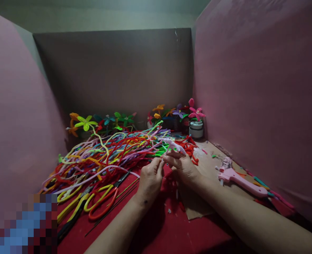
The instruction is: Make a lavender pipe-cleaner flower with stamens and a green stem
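Pinched in the fingers of my right hand (pixel 184 168) is a pale lilac pipe-cleaner piece (pixel 174 144), its fuzzy loops showing above the knuckles. My left hand (pixel 150 176) is closed at the thin stem end of that same piece, thumb against forefinger. Both hands meet in front of a large heap of coloured pipe cleaners (pixel 111 151). Left of my left hand lie scissors (pixel 116 197) with red and yellow handles. Yellow-and-black pliers (pixel 78 208) rest beside them.
Right of my forearm, a pink glue gun (pixel 243 181) lies on a cardboard sheet (pixel 195 204). Finished pipe-cleaner flowers (pixel 85 123) stand along the back, some near a small grey-white jar (pixel 196 130). Thin wires (pixel 113 208) lie on the red tabletop (pixel 156 229). Pink panels (pixel 264 88) enclose the sides.
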Tool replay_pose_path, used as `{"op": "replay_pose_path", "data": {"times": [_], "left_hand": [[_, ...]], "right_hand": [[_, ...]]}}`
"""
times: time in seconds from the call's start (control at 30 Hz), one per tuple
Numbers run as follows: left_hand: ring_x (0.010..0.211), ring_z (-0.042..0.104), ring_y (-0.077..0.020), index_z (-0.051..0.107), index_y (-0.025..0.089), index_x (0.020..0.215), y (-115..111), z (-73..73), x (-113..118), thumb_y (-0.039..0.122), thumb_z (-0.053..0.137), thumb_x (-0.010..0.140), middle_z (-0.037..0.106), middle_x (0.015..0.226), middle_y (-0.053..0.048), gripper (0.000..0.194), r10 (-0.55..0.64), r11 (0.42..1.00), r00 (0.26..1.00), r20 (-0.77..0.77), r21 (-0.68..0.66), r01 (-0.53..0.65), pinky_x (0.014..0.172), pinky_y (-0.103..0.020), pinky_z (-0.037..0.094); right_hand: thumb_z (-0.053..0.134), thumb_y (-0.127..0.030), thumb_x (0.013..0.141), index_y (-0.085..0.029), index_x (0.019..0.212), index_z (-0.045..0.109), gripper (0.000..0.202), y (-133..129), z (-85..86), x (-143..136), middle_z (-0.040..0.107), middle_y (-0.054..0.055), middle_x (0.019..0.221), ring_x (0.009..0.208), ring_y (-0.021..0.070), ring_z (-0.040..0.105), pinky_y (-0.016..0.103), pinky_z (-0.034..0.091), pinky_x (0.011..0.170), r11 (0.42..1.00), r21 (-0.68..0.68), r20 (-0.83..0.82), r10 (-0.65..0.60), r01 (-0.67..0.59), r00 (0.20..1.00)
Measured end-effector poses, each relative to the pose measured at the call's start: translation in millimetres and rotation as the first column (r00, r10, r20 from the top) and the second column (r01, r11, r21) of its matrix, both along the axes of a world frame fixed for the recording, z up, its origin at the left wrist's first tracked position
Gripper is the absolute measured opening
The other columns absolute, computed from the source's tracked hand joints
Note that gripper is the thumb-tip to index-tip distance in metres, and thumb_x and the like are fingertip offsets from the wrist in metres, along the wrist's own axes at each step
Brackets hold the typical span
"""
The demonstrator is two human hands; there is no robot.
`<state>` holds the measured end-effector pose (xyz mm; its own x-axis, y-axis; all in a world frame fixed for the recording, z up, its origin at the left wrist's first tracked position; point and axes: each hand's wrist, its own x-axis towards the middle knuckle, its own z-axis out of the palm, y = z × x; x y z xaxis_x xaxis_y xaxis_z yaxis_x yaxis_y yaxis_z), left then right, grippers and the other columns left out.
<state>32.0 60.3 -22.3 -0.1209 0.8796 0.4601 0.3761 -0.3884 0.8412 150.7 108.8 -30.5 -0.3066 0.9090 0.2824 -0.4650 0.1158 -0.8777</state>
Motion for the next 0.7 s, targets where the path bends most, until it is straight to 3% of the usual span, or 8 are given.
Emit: {"op": "replay_pose_path", "data": {"times": [0.1,0.23,0.33,0.47,0.6,0.7], "left_hand": [[0.038,0.034,-0.0063,0.055,0.018,0.061,1,3.8,0,0.035,0.055,0.076,0.043,0.044,0.005,0.023,-0.061,0.987,0.983,0.171,-0.139,0.085,0.041,-0.019,0.025],[0.03,0.027,-0.0031,0.05,0.017,0.065,-1,15.1,0,0.04,0.059,0.072,0.04,0.042,0.008,0.026,-0.112,0.925,0.901,0.419,-0.287,0.248,0.034,-0.017,0.019],[0.029,0.026,-0.0015,0.048,0.016,0.068,-2,18.7,-1,0.04,0.062,0.07,0.038,0.043,0.009,0.028,-0.137,0.879,0.841,0.524,-0.327,0.346,0.032,-0.015,0.017],[0.029,0.022,-0.0006,0.049,0.016,0.073,0,14.5,-5,0.036,0.063,0.071,0.037,0.044,0.01,0.025,-0.183,0.819,0.747,0.64,-0.321,0.476,0.03,-0.013,0.016],[0.031,0.018,-0.0004,0.049,0.016,0.077,3,10.3,-8,0.035,0.061,0.074,0.034,0.046,0.011,0.022,-0.273,0.751,0.629,0.728,-0.247,0.612,0.029,-0.012,0.017],[0.031,0.014,-0.0006,0.049,0.016,0.077,2,10.7,-8,0.035,0.059,0.075,0.032,0.046,0.011,0.021,-0.293,0.72,0.599,0.745,-0.24,0.651,0.028,-0.012,0.018]], "right_hand": [[0.071,-0.031,0.064,-0.018,0.07,0.068,0.015,-2,2.6,1,0.06,0.0,0.073,0.073,0.0138,0.052,0.028,0.04,0.073,0.998,0.051,0.045,-0.023,0.02,0.999],[0.068,-0.034,0.068,-0.018,0.076,0.069,0.018,-3,7.8,4,0.06,0.001,0.078,0.077,0.0148,0.052,0.027,0.04,0.073,0.986,0.168,0.18,-0.017,-0.014,0.984],[0.066,-0.034,0.069,-0.018,0.078,0.069,0.018,-3,7.7,4,0.059,0.001,0.076,0.071,0.0131,0.05,0.025,0.04,0.066,0.991,0.133,0.178,-0.008,-0.016,0.984],[0.065,-0.033,0.07,-0.016,0.076,0.067,0.018,-1,2.1,2,0.058,0.001,0.068,0.059,0.0096,0.046,0.022,0.037,0.056,0.997,0.043,0.128,0.056,-0.062,0.99],[0.069,-0.033,0.066,-0.016,0.077,0.068,0.02,2,-2.7,1,0.061,0.003,0.069,0.063,0.0119,0.052,0.024,0.04,0.06,0.993,-0.028,0.003,0.118,-0.118,0.993],[0.07,-0.03,0.064,-0.019,0.078,0.07,0.018,4,-3.1,2,0.062,0.002,0.067,0.062,0.0116,0.052,0.025,0.04,0.06,0.981,-0.066,-0.038,0.182,-0.185,0.982]]}}
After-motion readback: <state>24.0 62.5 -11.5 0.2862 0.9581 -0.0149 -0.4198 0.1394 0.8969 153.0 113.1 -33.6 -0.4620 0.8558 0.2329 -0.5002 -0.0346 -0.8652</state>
